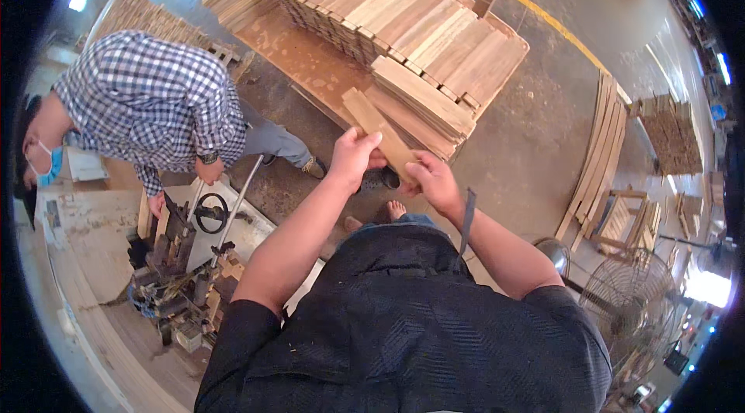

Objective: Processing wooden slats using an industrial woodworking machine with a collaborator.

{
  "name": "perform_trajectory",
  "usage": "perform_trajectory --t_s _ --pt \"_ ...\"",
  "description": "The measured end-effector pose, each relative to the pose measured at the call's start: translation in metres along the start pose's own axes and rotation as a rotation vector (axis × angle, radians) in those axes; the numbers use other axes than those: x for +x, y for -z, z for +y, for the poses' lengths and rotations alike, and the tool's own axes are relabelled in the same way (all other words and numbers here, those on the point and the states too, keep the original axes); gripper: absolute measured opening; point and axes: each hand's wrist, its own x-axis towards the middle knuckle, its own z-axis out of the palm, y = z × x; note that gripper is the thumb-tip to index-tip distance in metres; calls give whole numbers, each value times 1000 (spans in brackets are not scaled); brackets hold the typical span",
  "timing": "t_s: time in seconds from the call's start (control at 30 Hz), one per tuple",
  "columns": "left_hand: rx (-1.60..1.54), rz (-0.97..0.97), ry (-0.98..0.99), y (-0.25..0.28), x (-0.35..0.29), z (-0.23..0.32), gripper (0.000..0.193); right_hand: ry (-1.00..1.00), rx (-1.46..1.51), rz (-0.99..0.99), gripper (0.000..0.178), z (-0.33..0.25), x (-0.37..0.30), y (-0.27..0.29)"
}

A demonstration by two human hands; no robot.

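A short flat wooden board (380, 127) is held between my two hands, slanting from upper left to lower right. My left hand (356, 157) grips its left side near the middle, thumb on the top face. My right hand (433, 181) is closed round its lower right end. Just beyond the board, a low stack of similar boards (423, 98) lies on the near edge of a wooden pallet (306, 52). Behind it, a large neat pile of boards (388, 13) fills most of the pallet.
At my left, a co-worker in a checked shirt (155, 95) bends over a machine with a black handwheel (211, 213). Long planks (594, 157) lie on the floor at right, near a wooden frame (619, 219) and a stacked wood block (671, 133). A fan (628, 289) stands at lower right.
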Motion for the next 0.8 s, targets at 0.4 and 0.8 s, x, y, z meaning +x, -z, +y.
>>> perform_trajectory --t_s 0.4,0.8 --pt "743 -1 -23 -38 50 23 37 173 -297 572 14 25 -17 80" --pt "1074 -29 -396 -25 71 32 53 287 -891 641 49 -30 9 86"
